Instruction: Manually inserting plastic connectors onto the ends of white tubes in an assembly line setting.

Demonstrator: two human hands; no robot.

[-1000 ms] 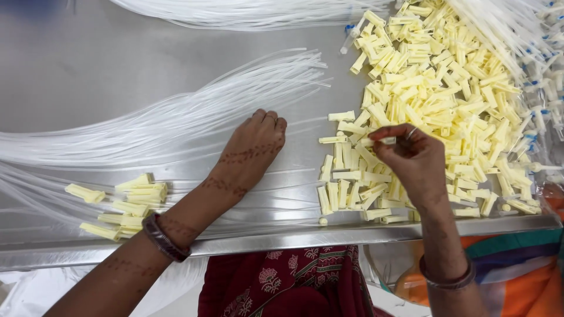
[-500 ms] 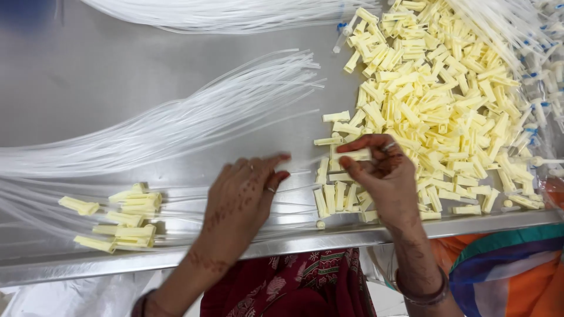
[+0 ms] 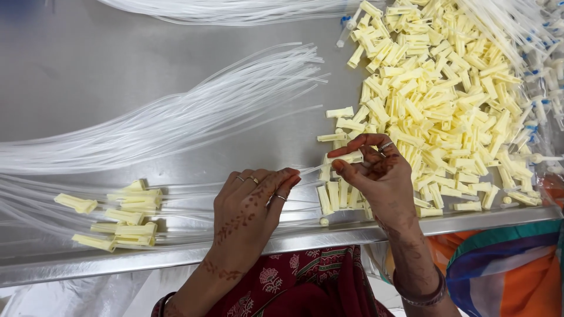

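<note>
— What is the right hand (image 3: 382, 176) doing?

— Its thumb and forefinger are pinched on one pale yellow plastic clip (image 3: 348, 157), lifted just above the steel worktop (image 3: 88, 70), at the near left edge of the big heap of yellow clips (image 3: 446, 100). The other fingers are curled loosely behind it.

— And the left hand (image 3: 252, 205)?

— It lies palm down near the front edge of the worktop, over the clear thin tubes (image 3: 176, 117) that run across from the left. The fingers are drawn together, tips bent down onto the tubes; I cannot tell whether they actually grip one. The fingertips point toward the right hand, close but apart.

— Where do the tubes go?

— They fan out in a long bundle from the left edge toward the middle, their free ends just short of the heap.

— Anything else on the worktop?

— A small cluster of yellow clips (image 3: 126, 214) sits on tube ends at the near left, well apart from the heap. At the far right lie more tubes with blue fittings (image 3: 537, 76). A second white tube bundle (image 3: 235, 9) lies along the top edge.
</note>
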